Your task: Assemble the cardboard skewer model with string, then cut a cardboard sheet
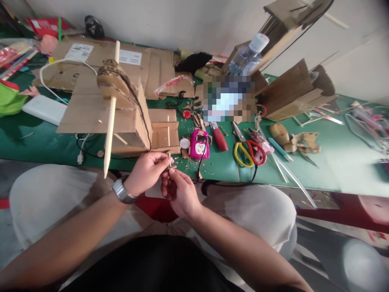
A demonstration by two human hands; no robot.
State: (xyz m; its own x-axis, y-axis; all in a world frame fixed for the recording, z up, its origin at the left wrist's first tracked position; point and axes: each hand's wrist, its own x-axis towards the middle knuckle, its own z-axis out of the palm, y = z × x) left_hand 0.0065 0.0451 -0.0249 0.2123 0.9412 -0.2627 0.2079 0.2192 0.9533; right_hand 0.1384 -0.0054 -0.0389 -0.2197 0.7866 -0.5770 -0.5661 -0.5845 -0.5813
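Observation:
Above my lap, close to the table's front edge, my two hands meet at the fingertips. My left hand (152, 168), with a metal-banded watch at the wrist, pinches a small brown cardboard piece (172, 167). A thin wooden stick (170, 159) stands up at that piece; whether it passes through is hidden by the fingers. Thumb and fingers of my right hand (182, 190) close on the cardboard's near side. Just beyond the hands stands a cardboard model (127, 125) with a layered cardboard disc (114, 83) and a thick pointed wooden rod (111, 134).
Right of the model lie a pink toy-like device (199, 145) with a black cable, a red-handled tool (220, 138) and scissors (241, 138). A water bottle (247, 56) and another cardboard structure (285, 93) stand behind. Cardboard scraps litter the green table (212, 168).

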